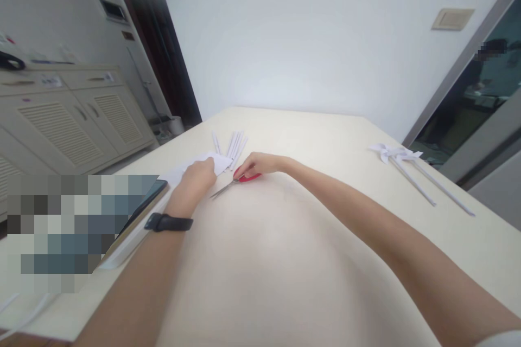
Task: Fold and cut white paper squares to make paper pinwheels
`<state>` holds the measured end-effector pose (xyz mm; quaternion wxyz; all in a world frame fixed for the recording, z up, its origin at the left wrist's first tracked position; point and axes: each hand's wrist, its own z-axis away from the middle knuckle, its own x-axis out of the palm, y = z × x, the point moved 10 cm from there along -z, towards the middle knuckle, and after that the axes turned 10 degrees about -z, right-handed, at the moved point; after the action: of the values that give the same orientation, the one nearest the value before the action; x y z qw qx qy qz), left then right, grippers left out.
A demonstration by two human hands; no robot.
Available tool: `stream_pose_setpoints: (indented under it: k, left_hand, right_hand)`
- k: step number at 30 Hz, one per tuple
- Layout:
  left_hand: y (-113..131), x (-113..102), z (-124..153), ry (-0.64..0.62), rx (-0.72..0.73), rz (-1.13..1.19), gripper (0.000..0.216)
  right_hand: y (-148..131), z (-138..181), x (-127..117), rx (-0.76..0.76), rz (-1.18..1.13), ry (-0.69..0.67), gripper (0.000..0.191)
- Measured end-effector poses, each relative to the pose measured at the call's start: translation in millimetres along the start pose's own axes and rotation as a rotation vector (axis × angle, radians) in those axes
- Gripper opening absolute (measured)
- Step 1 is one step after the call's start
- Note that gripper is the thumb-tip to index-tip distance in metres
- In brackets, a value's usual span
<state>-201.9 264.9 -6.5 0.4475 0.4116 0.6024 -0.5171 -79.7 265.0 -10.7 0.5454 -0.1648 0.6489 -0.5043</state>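
Note:
My right hand (264, 162) is closed on a pair of scissors (243, 175) with red handles. Their metal blades point down and left, low over the table top. To the left, my left hand (199, 176), with a black watch on the wrist, is curled over white paper (221, 162). The paper's corner sticks out past the knuckles, and the fingertips are partly hidden. Just beyond the paper lie several rolled white paper sticks (235, 143). On the right side of the table are two white paper pinwheels (393, 153) on long sticks.
A dark tablet or phone (148, 200), largely pixelated, is at the left beside a white strip-like object (126, 249). White cables (26, 314) lie at the near left corner. A wall (301, 38) rises behind the cream table (325, 135); a cabinet (73, 119) stands left.

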Motion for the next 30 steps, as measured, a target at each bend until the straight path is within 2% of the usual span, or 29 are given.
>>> stream_pose_setpoints:
  k: [2, 4, 7, 10, 12, 14, 16, 19, 21, 27, 30]
  left_hand:
    - [-2.4, -2.3, -1.7, -0.008, -0.011, -0.010, 0.033]
    - [-4.4, -5.0, -2.4, -0.014, -0.021, -0.012, 0.033]
    - [-5.0, -10.0, -0.6, -0.013, -0.030, -0.003, 0.033]
    - [-4.9, -14.9, 2.9, -0.004, -0.048, 0.017, 0.032]
    - [-6.5, -17.6, 4.6, 0.004, -0.078, 0.031, 0.031]
    - [-8.8, -20.0, 5.2, 0.020, -0.116, 0.045, 0.031]
    - [-9.7, -22.1, 5.1, 0.045, -0.145, 0.059, 0.032]
    - [-6.2, -23.8, 4.5, 0.081, -0.155, 0.078, 0.033]
    - [-0.8, -24.2, 3.9, 0.103, -0.133, 0.086, 0.033]
    - [7.6, -14.8, 1.4, 0.094, -0.076, 0.084, 0.032]
    - [5.5, -11.2, 2.9, 0.097, -0.074, 0.064, 0.032]
  right_hand:
    - [2.3, 6.1, -4.3, 0.017, -0.003, -0.025, 0.026]
    - [10.0, 30.0, -18.4, 0.053, -0.005, -0.040, 0.026]
    - [26.1, 89.8, -48.1, 0.122, 0.006, 0.006, 0.023]
    - [33.7, 162.5, -69.7, 0.144, 0.017, 0.125, 0.025]
    - [35.6, 208.4, -70.4, 0.163, 0.018, 0.186, 0.029]
    - [37.6, 245.1, -58.8, 0.199, 0.016, 0.196, 0.029]
    - [39.1, 268.3, -40.8, 0.225, 0.012, 0.177, 0.028]
    - [41.2, 276.1, -18.7, 0.220, 0.017, 0.165, 0.027]
    - [44.2, 266.1, -16.2, 0.193, 0.034, 0.197, 0.027]
    - [57.1, 201.3, -41.8, 0.119, 0.069, 0.226, 0.027]
    - [54.4, 185.4, -59.2, 0.121, 0.077, 0.263, 0.027]
